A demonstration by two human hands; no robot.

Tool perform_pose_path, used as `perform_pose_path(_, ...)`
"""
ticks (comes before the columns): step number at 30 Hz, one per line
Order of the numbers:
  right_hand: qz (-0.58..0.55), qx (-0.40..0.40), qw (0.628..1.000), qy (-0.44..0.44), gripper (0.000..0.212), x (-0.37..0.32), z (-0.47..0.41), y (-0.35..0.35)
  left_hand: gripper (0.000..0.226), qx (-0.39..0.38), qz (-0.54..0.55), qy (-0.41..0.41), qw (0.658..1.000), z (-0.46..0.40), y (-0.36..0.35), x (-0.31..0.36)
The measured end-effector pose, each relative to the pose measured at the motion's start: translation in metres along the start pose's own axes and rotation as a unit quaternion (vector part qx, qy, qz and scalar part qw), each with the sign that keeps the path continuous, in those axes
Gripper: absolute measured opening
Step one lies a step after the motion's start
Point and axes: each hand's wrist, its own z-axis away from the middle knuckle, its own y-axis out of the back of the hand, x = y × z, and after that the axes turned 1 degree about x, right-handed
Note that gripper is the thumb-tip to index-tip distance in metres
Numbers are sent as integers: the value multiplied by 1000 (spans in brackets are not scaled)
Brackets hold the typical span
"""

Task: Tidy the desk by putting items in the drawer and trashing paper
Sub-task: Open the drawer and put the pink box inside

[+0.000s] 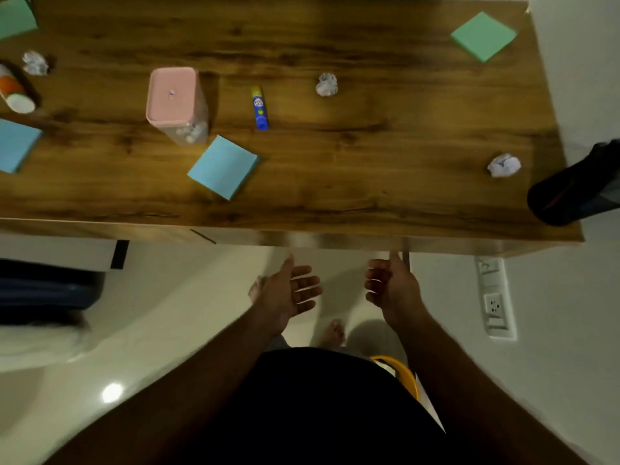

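Desk (pixel 335 182), wood, filling the upper half of the frame, its drawer front (pixel 302 241) along the near edge at centre, apparently closed. Paper to trash: three crumpled balls, one at upper centre (pixel 326 84), one at right near the edge (pixel 504 165), one at upper left (pixel 35 63). Items for the drawer: glue stick (pixel 259 108) lying at centre; blue pad (pixel 223 166) just below it to the left; second blue pad (pixel 15 144) at the left edge; green pad (pixel 483 36) at upper right; another green pad (pixel 16 16) cut off at upper left. Containers: clear box with pink lid (pixel 174 102), standing left of the glue stick, small white pieces showing in its lower part; orange-and-white bottle (pixel 13 92) lying at far left, contents not visible; yellow bin rim (pixel 407 374) low in the frame, mostly hidden by the body. Hands: left hand (pixel 288 290) and right hand (pixel 391 290) both below the desk edge, fingers loose and apart, holding nothing. Dark object (pixel 573 189) overhangs the right edge. Risks, as judged: the ball nearest the right edge could roll off if brushed; the tall box could tip if knocked during a reach; with the bin hidden, a thrown ball may miss.
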Motion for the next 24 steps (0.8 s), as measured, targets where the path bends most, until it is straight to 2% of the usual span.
perform_pose_path(2,-41,11,998,-42,61,5,-17,11,67,3,67,29,997,-19,0,-5)
perform_pose_path(5,-109,18,991,-72,74,10,-47,18,84,19,157,26,987,-47,-2,-5)
perform_pose_path(12,-301,31,950,-74,102,10,-99,14,109,33,345,5,938,-98,-9,-6)
perform_pose_path(19,-420,-18,907,-13,105,1,-127,7,104,-6,419,-72,905,-121,-27,3)
perform_pose_path(24,-384,-48,922,-8,102,4,-121,8,94,-18,425,-111,898,-120,-31,8)
